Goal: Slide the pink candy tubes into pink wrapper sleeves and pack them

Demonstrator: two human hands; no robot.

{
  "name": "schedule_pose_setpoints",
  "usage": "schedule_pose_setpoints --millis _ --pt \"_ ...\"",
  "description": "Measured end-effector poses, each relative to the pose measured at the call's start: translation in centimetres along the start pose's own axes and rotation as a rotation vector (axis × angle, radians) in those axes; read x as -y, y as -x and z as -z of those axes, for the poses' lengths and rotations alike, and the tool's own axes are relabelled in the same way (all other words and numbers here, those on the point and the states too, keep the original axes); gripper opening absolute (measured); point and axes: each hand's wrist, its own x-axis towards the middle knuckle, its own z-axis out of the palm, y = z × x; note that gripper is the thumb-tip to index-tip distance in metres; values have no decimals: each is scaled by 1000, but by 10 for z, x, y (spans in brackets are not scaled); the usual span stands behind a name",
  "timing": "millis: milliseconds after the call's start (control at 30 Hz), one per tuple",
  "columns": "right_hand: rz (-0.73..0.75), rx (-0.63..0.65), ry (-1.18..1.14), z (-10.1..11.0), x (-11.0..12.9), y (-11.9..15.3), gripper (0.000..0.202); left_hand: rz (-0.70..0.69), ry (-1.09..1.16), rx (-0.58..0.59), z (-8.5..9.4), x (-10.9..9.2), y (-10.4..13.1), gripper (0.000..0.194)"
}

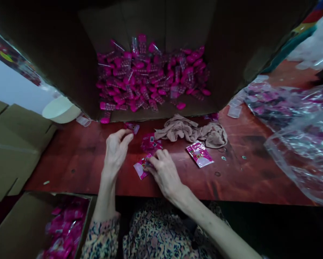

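A pink packet (140, 169) is seen on the red bench (94, 180), near the middle. Its right end is held by the bent fingers of the right hand (165, 172), so that grip is closed on it. The left hand (115, 149) is held a bit farther off, to the left. Its grip is narrow, with the thumb close to the first finger, right by a small pink pack (133, 128); whether the pack is held cannot be told. Some pink wrappers (150, 141) are left just past the right hand. To the right, a shiny packet (199, 154) is laid flat, near a crumpled cloth (181, 128). On the far side, a big box (231, 68) is partly filled with pink-topped tubes (150, 81). At the near left, more pink packs (67, 226) are kept in a low box (16, 223).
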Motion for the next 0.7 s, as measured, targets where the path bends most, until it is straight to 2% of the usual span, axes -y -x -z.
schedule_pose_setpoints --millis 100,200,400,533,600,700 --pt "-10 4 -20 -19 6 6 15 144 160 -76 -8 12 34 24" --pt "-13 -18 -31 -26 3 6 17 202 178 -107 -16 19 60 23" --pt "35 -91 -51 -31 -1 4 22 162 137 -132 -17 27 84 20" --pt "157 -135 -87 -15 2 12 19 118 103 -184 -9 23 91 22" --pt "270 -179 -104 -2 5 17 20 192 201 -83 -4 18 93 23" --pt "428 -257 -137 11 8 24 23 392 528 206 -1 9 94 19"
